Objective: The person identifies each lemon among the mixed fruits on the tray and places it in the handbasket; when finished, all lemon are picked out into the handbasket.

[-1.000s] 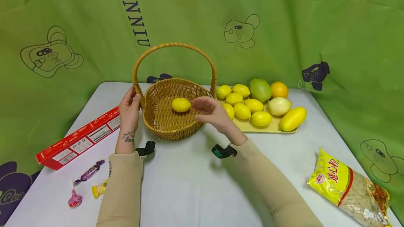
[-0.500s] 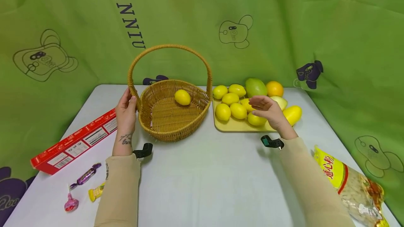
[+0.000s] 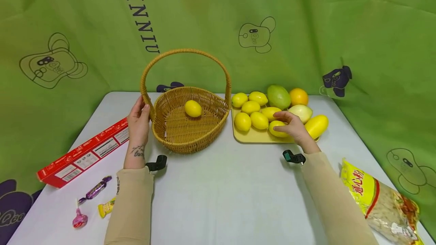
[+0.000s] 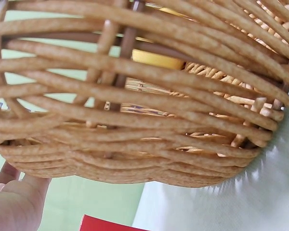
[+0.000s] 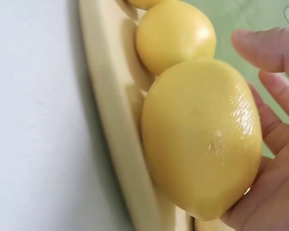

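A woven wicker basket (image 3: pixel 185 146) with a tall arched handle (image 3: pixel 185 51) stands left of centre, one lemon (image 3: pixel 193 109) lying in it. My left hand (image 3: pixel 138 124) grips the basket's left side at the foot of the handle; in the left wrist view the weave (image 4: pixel 135 106) hides most of that hand. On the right, my right hand (image 3: pixel 294 127) is over the front of a yellow tray (image 3: pixel 245 137), thumb and fingers spread around a lemon (image 5: pixel 202 134). The thumb stands off the lemon's surface in the right wrist view.
Several more lemons (image 3: pixel 259 120), a green mango (image 3: pixel 278 96), an orange (image 3: pixel 299 97), a pale yellow fruit (image 3: pixel 301 113) and a long yellow fruit (image 3: pixel 316 126) lie on the tray. A red box (image 3: pixel 85 152), wrapped candies (image 3: pixel 95 189) and a lollipop (image 3: pixel 80 219) are left, a food bag (image 3: pixel 381 203) right.
My right hand has moved from the basket over to the tray and lowered toward a front lemon. The lemon in the basket has rolled about. My left hand stays on the basket.
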A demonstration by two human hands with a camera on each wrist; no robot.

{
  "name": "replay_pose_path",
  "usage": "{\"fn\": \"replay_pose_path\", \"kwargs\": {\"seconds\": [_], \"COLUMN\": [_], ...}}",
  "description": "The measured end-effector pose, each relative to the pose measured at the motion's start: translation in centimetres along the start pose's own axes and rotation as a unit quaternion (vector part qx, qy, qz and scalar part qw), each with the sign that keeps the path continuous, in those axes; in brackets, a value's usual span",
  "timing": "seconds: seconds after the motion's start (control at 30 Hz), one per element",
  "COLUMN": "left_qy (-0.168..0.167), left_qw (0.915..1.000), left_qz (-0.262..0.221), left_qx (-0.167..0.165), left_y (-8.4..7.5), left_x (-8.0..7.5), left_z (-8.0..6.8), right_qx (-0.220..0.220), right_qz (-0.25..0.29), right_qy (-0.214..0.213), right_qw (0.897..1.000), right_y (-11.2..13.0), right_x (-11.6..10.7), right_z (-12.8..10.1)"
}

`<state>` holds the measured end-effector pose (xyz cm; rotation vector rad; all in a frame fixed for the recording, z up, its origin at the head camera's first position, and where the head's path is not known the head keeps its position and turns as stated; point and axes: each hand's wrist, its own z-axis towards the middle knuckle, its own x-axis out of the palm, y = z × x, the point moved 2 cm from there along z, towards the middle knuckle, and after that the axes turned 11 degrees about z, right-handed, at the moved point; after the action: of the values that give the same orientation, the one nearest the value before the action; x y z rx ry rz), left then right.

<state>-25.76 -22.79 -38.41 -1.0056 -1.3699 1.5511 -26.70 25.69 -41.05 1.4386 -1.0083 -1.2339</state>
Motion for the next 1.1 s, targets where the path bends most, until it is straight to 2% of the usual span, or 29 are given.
{"fn": "replay_pose_path", "kwargs": {"seconds": [0.2,0.4,0.53,0.63,0.77,0.87,1.1], "left_qy": [0.0,-0.001,0.0,0.004,0.007,0.004,0.001], "left_qw": [1.0,1.0,1.0,1.0,0.9999,0.9998,0.9997], "left_qz": [0.007,-0.003,-0.002,0.001,-0.002,-0.006,-0.012], "left_qx": [0.005,0.003,-0.001,0.004,0.016,0.019,0.02], "left_y": [0.0,0.0,0.1,0.0,-0.2,-0.2,-0.1], "left_x": [0.0,-0.1,-0.1,0.0,0.2,0.1,0.0], "left_z": [0.0,0.1,0.1,0.2,0.2,0.1,0.0], "right_qx": [0.018,0.03,0.022,0.015,-0.004,-0.027,-0.088], "right_qz": [-0.055,-0.078,-0.084,-0.079,-0.047,-0.007,0.086], "right_qy": [0.011,0.007,-0.011,-0.04,-0.064,-0.057,-0.007], "right_qw": [0.998,0.996,0.996,0.996,0.997,0.998,0.992], "right_y": [-0.8,-1.3,-1.2,-0.7,0.6,1.7,5.0], "right_x": [0.6,0.8,0.7,0.5,0.8,1.8,7.1], "right_z": [-0.2,-0.6,-0.9,-1.3,-1.7,-1.7,-0.9]}}
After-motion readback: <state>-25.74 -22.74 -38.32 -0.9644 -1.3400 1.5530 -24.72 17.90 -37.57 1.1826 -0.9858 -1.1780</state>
